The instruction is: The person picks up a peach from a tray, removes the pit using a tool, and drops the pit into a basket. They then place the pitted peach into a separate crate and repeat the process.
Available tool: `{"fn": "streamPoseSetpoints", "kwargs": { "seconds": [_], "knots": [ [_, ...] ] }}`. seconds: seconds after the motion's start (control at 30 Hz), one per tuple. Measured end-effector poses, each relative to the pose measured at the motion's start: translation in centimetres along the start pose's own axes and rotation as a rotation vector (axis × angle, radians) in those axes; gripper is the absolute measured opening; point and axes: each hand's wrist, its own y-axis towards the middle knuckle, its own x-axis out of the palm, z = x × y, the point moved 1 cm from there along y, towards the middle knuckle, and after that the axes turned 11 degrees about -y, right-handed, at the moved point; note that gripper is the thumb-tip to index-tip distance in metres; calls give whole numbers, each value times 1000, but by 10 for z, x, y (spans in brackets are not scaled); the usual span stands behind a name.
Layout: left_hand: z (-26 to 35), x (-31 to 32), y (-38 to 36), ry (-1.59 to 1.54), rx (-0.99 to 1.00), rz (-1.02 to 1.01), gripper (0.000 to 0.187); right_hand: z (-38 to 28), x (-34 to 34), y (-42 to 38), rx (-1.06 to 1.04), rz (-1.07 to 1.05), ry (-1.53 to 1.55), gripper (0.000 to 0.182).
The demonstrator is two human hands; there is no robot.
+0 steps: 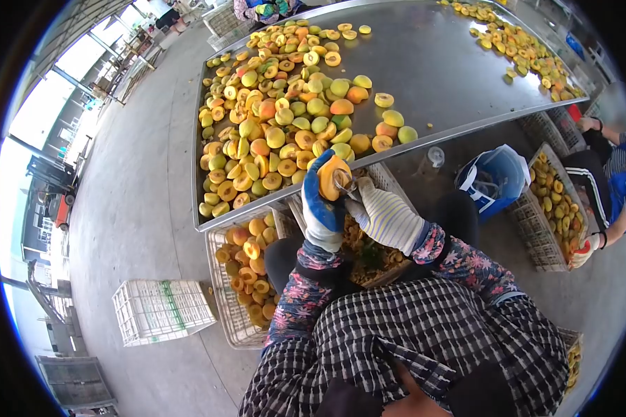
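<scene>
My left hand (321, 208), in a blue and white glove, is closed around a halved yellow peach (334, 175), its cut face turned to the right. My right hand (389, 217), in a striped white glove, grips a small metal tool (348, 185) whose end is at the middle of the peach half. Both hands are just off the near edge of a metal table (424, 69). A large pile of peach halves (257, 132) lies on the table's left part. Below my hands, a crate (368, 260) of small pieces is partly hidden.
A crate of peach halves (247, 271) stands left of my legs, beside an overturned white crate (161, 313). A blue bucket (494, 181) and a full crate (558, 205) are on the right, near a seated person (615, 167). Another person (264, 10) is across the table.
</scene>
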Motion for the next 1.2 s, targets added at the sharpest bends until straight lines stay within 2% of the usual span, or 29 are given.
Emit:
{"fn": "streamPoseSetpoints", "kwargs": {
  "seconds": [0.07, 0.1, 0.17, 0.23, 0.3, 0.33, 0.37, 0.4, 0.43, 0.53, 0.67, 0.7, 0.8, 0.87, 0.97, 1.03, 1.1, 1.17, 1.2],
  "knots": [
    [-5, -6, -3, -277, -136, 139, 45, 4, 11, -3, -82, 26, 77, 38],
    [-4, -5, -4, -18, -84, 91, 60, 3, 9, 0, -126, 42, 115, 38],
    [2, -7, -9, 97, -63, 55, 63, 5, 1, -2, -122, -104, 38, 37],
    [-3, -18, -6, 49, -178, 76, 65, 4, -3, -1, -102, -191, -6, 37],
    [-8, -16, -7, -7, -126, 151, 67, 0, -2, 0, -71, -206, -17, 35],
    [-6, -7, -6, -35, -97, 185, 68, 0, 4, 2, -85, -135, 48, 35],
    [-4, 5, -9, -166, -137, 328, 72, 1, 16, 2, -99, -66, 113, 36],
    [-1, 11, -10, -138, -119, 327, 72, -4, 17, 4, -115, 1, 179, 36],
    [1, 14, -10, -111, -98, 327, 72, -7, 11, 4, -108, -23, 210, 38],
    [4, 16, -7, -112, -57, 325, 70, -14, 10, 4, -89, 82, 192, 37],
    [3, 19, -10, -152, -39, 322, 68, -20, -1, 7, -44, 30, 178, 32],
    [4, 20, -10, -139, -28, 309, 67, -22, -3, 7, -88, 69, 154, 31],
    [10, 24, -13, -89, -16, 306, 65, -19, -1, 7, -74, -17, 143, 29],
    [11, 20, -14, -57, -13, 289, 64, -18, -1, 9, -154, 2, 202, 29],
    [17, 14, -15, 144, -12, 225, 64, -15, -7, 3, -153, -83, 138, 28],
    [16, 14, -17, 339, 65, 199, 63, -15, -7, -1, -131, -124, 120, 27],
    [13, 14, -15, 262, 72, 219, 63, -18, -6, 0, -130, -93, 177, 27],
    [2, 7, -14, -84, -13, 291, 62, -20, -5, 5, -154, -61, 292, 27],
    [1, 2, -15, -45, -11, 256, 63, -20, -4, 5, -159, -51, 353, 27]
  ]
}}
